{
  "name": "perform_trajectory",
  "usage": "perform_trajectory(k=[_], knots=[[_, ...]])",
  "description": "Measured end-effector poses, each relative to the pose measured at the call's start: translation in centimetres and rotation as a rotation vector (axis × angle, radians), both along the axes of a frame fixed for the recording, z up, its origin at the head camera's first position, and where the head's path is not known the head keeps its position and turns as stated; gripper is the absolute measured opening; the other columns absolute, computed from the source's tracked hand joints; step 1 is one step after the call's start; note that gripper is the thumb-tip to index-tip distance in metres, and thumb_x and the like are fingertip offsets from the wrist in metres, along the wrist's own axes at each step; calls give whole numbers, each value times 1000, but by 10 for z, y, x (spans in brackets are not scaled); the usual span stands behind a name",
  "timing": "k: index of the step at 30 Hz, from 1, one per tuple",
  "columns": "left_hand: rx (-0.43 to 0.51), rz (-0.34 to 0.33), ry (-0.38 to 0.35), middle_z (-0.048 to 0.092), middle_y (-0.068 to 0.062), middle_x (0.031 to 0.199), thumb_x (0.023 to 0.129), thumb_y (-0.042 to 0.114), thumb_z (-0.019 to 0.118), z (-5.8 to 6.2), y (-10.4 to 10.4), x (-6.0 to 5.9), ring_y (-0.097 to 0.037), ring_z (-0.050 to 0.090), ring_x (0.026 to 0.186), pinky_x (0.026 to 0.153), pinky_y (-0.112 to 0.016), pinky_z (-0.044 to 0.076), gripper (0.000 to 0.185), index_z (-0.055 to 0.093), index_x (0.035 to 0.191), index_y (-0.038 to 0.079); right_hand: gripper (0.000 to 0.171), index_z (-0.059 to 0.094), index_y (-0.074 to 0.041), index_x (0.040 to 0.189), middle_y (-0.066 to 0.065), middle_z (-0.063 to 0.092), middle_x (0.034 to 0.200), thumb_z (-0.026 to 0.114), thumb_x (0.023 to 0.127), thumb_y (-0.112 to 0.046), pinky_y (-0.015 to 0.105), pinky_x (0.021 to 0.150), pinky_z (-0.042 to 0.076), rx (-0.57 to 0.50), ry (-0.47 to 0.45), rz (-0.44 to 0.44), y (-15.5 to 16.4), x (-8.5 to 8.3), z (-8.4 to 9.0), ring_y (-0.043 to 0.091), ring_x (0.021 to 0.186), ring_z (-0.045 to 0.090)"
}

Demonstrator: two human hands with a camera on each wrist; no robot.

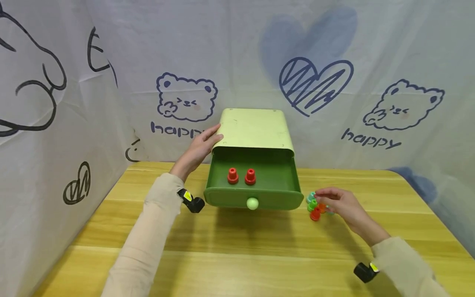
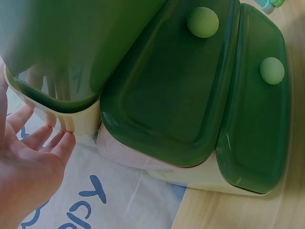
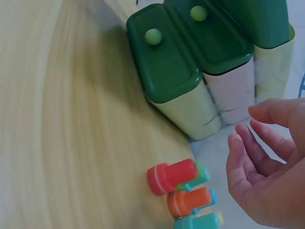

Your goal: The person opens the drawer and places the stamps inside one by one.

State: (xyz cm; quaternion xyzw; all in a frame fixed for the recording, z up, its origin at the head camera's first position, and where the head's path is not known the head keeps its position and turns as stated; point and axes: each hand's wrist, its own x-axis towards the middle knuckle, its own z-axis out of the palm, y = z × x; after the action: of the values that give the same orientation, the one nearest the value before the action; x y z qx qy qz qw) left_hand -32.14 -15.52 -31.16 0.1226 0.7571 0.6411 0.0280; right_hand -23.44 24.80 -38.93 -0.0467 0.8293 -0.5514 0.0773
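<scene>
A small drawer cabinet with a pale yellow-green top stands on the table. Its green top drawer is pulled out, and two red toy stamps stand inside. My left hand rests on the cabinet's upper left side, thumb over the top and fingers along the side wall. To the right of the cabinet, my right hand hovers by a cluster of stamps. Its fingers are loosely bent, with nothing between them. The cluster includes a red stamp, an orange stamp and a teal stamp.
Below the open drawer, two more green drawers, a middle one and a bottom one, are pushed in, each with a round light-green knob. Behind the wooden table hangs a white cloth with bear and heart drawings.
</scene>
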Motion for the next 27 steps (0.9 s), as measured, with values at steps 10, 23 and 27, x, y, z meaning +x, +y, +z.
perform_trajectory(k=[10, 23, 27], knots=[[-8, -1, -2, 22, -5, 158, 101, 31, 51, 2, 0, 2, -23, 23, 143, 113, -40, 27, 61, 27, 154, 15, 34, 61, 11, 117, 19, 66, 109, 66, 92, -12, 21, 74, 51, 158, 120, -55, 3, 7, -20, 9, 90, 59], [10, 1, -12, 21, -6, 159, 101, 30, 51, 1, 2, 1, -22, 22, 143, 114, -39, 26, 60, 27, 154, 15, 34, 66, 7, 107, 15, 68, 96, 75, 85, -17, 24, 59, 49, 269, 189, -152, 2, 12, -43, 20, 83, 60], [17, 6, -11, 21, -7, 159, 101, 29, 51, 1, 1, 1, -23, 22, 143, 114, -39, 26, 59, 28, 153, 15, 32, 67, 7, 101, 13, 68, 90, 77, 82, -17, 25, 56, 49, 268, 204, -170, 1, 9, -50, 20, 79, 61]])
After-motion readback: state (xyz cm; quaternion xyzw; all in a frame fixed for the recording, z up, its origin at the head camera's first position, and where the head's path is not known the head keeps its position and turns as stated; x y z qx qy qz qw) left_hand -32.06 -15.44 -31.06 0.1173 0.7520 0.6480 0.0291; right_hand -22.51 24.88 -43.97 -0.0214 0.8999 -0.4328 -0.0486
